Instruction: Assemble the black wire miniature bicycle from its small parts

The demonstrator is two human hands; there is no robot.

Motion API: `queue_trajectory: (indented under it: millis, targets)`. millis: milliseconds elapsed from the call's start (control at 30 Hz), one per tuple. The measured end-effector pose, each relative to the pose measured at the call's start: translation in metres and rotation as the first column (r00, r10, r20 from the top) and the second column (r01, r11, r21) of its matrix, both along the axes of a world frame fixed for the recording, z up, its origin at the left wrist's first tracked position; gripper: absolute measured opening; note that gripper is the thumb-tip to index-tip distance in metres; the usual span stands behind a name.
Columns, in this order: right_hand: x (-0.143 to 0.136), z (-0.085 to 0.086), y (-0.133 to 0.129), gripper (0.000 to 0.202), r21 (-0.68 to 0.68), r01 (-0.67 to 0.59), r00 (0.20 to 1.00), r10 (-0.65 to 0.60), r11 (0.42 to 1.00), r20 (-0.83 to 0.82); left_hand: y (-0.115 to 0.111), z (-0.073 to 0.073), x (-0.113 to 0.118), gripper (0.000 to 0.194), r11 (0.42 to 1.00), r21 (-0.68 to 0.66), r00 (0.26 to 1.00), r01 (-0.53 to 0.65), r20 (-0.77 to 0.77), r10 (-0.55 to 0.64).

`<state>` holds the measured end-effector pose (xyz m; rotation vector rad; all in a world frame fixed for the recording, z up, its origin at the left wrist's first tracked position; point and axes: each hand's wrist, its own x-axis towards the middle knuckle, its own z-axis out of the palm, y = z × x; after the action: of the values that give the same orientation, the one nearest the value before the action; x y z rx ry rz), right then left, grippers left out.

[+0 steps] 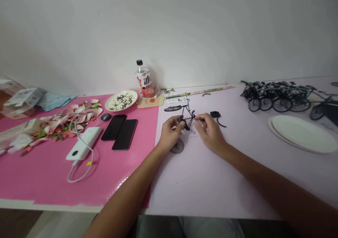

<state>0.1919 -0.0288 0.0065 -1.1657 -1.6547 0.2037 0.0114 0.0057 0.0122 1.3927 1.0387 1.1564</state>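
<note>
A black miniature bicycle frame (188, 120) is held up over the pale half of the table. My left hand (170, 133) pinches it from the left, thumb and forefinger closed on its lower part. On the other side my right hand (210, 131) has thumb and forefinger drawn together at the frame's right edge; whatever is between those fingertips is too small to make out. A spoked wheel (177, 146) lies just under my left wrist. Beyond the frame is a dark oval bicycle part (173, 108).
Small black parts (215, 114) and curved strips (221, 122) lie right of my hands. Several miniature bicycles (282, 98) stand at the back right, behind white plates (303, 134). Leftward are phones (125, 134), a power bank (83, 143), petals (76, 114), a bowl (121, 101) and a bottle (145, 81).
</note>
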Motion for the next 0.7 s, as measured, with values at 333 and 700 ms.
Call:
queue_trajectory:
  millis: [333, 700]
  targets:
    - [0.0003, 0.0066, -0.0011, 0.03, 0.237, -0.017, 0.962, -0.048, 0.971, 0.267, -0.0049, -0.0028, 0.0009, 0.036, 0.976, 0.0, 0.976, 0.216, 0.014, -0.216]
    - [0.0037, 0.0074, 0.0003, 0.028, 0.223, -0.09, 0.95, 0.016, 0.971, 0.312, -0.006, 0.0019, -0.0007, 0.043, 0.954, -0.037, 0.947, 0.296, 0.139, -0.289]
